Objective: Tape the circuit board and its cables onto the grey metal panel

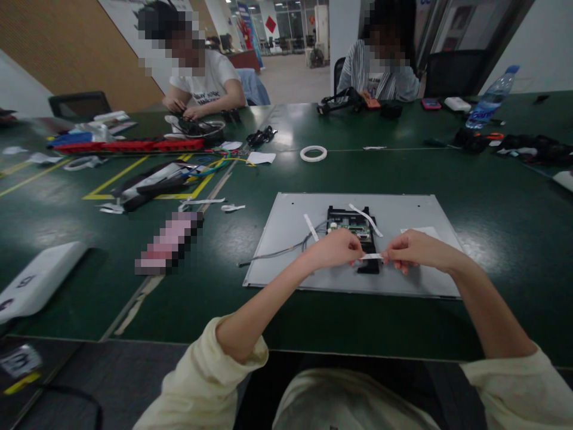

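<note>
1. While the green bench was shared with co-workers opposite, a pale panel was laid flat near its front edge.
2. On the panel, a circuit board was carried by a black frame.
3. Dark cables were seemingly held in a round bowl; the bottle's contents could not be told.
4. Over the frame's near end, a white strip was held crosswise, its ends pinched by left hand and right hand, neither being clearly nearer.

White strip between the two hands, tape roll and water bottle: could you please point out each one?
White strip (372, 256), head view: middle of its length.
Tape roll (314, 159), head view: near side of the ring.
Water bottle (493, 97), head view: middle of the clear body.
</note>
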`<state>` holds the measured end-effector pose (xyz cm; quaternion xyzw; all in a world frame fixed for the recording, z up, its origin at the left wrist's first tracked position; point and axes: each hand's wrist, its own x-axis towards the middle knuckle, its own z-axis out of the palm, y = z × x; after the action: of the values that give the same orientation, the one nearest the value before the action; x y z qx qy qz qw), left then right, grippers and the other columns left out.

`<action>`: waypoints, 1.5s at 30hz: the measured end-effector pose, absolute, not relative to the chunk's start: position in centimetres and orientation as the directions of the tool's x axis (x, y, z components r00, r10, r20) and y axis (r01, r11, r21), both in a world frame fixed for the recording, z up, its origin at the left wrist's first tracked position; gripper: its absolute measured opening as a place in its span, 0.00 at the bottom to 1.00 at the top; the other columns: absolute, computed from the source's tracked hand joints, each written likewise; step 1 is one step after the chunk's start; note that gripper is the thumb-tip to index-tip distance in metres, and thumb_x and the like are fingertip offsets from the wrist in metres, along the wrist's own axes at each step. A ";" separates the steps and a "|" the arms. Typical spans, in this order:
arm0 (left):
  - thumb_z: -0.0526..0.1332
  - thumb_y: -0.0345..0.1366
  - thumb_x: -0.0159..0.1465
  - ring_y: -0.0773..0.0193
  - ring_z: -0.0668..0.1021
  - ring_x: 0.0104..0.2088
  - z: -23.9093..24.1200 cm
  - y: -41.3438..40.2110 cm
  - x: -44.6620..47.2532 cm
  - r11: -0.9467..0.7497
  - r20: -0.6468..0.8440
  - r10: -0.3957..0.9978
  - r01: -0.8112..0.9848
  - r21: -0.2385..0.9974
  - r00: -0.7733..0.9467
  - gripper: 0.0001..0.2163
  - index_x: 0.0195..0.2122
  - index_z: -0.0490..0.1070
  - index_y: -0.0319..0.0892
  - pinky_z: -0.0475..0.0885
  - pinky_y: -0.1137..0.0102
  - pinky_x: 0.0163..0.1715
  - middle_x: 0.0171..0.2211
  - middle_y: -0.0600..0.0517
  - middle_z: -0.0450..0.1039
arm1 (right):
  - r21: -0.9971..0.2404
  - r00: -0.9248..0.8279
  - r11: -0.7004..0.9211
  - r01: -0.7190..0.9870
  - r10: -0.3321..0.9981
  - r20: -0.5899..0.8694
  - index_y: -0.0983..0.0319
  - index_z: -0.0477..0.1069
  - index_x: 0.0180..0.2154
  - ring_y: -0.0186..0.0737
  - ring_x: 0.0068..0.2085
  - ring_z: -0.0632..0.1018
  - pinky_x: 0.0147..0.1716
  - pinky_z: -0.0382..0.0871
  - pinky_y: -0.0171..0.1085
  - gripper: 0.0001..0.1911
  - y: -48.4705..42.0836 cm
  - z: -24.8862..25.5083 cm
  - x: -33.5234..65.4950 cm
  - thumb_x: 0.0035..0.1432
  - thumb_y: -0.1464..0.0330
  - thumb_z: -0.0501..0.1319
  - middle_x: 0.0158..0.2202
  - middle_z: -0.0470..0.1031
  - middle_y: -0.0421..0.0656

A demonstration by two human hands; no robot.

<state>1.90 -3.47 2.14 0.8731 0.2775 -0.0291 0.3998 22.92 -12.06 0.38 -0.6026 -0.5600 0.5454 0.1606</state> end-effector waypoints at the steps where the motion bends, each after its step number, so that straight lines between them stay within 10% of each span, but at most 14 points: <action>1: 0.56 0.33 0.59 0.70 0.69 0.21 2.1 -3.6 2.0 -0.530 -0.280 0.469 0.521 0.669 0.838 0.09 0.30 0.76 0.36 0.59 0.73 0.25 0.21 0.53 0.72 | -0.802 -0.221 -0.325 0.501 0.848 -0.482 0.65 0.74 0.30 0.29 0.23 0.72 0.23 0.61 0.29 0.12 -12.1 0.4 22.8 0.54 0.63 0.59 0.24 0.73 0.40; 20: 0.52 0.31 0.63 0.66 0.75 0.28 1.8 -5.7 2.5 -0.696 -0.169 0.547 0.558 0.453 0.820 0.11 0.31 0.74 0.36 0.67 0.72 0.30 0.29 0.48 0.75 | -0.766 -0.187 -0.305 0.565 0.858 -0.479 0.66 0.73 0.30 0.31 0.23 0.73 0.24 0.66 0.30 0.17 -11.8 -0.6 22.8 0.57 0.58 0.59 0.24 0.73 0.43; 31: 0.49 0.34 0.67 0.52 0.79 0.32 0.3 -8.0 2.9 -0.758 -0.060 0.642 0.644 0.100 0.765 0.12 0.41 0.69 0.34 0.73 0.63 0.29 0.30 0.42 0.74 | -0.700 -0.126 -0.271 0.660 0.880 -0.459 0.65 0.71 0.24 0.32 0.21 0.73 0.22 0.64 0.31 0.19 -11.7 -0.7 22.5 0.56 0.57 0.58 0.20 0.72 0.42; 45: 0.51 0.36 0.66 0.50 0.79 0.34 1.1 -7.8 3.0 -0.732 -0.096 0.666 0.673 0.108 0.740 0.12 0.40 0.70 0.34 0.74 0.60 0.31 0.31 0.41 0.75 | -0.577 -0.142 -0.106 0.810 0.919 -0.368 0.62 0.69 0.22 0.32 0.20 0.72 0.23 0.59 0.32 0.20 -11.9 -0.3 22.3 0.57 0.55 0.55 0.17 0.71 0.39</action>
<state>2.96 -7.85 1.14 0.9302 0.3598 -0.0251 0.0680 22.29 -11.86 -0.35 -0.6505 -0.6644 0.3602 0.0757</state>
